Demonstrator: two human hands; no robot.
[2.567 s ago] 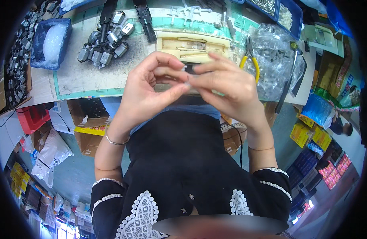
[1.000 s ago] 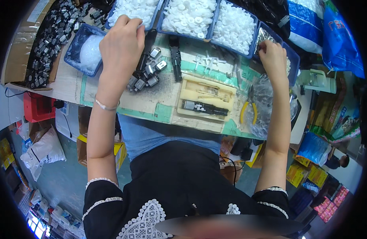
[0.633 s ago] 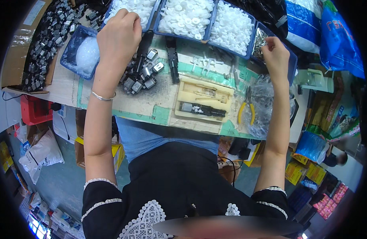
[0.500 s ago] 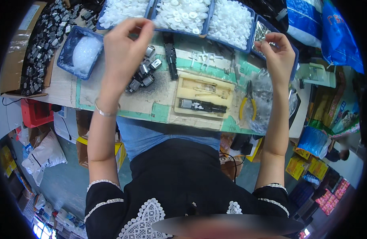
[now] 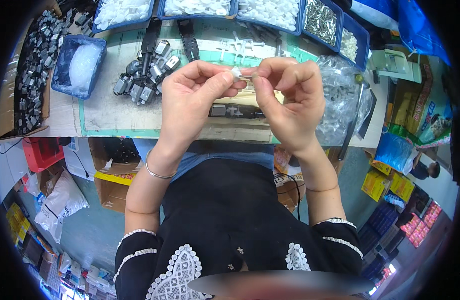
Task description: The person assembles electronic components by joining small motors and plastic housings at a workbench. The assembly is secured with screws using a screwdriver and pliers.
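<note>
Both hands meet over the middle of the table. My left hand (image 5: 192,97) pinches a small white plastic part (image 5: 236,73) between thumb and forefinger. A thin metal pin (image 5: 247,78) is held in the fingertips of my right hand (image 5: 292,102), its end at the white part; whether it has entered the part I cannot tell. Below the hands, a cream fixture (image 5: 250,129) holds a black assembly with a silver motor (image 5: 234,111); my hands cover some of the fixture.
Blue bins of white plastic parts (image 5: 197,7) and a bin of metal pins (image 5: 320,22) line the far edge. Small motors (image 5: 155,75), black housings (image 5: 189,40) and white branched pieces (image 5: 238,47) lie nearer. A clear plastic bag (image 5: 340,100) sits right, a blue tub (image 5: 80,65) left.
My hands have come together from above the far bins to over the fixture. The white part and the pin now show between the fingers. The view has shifted a little.
</note>
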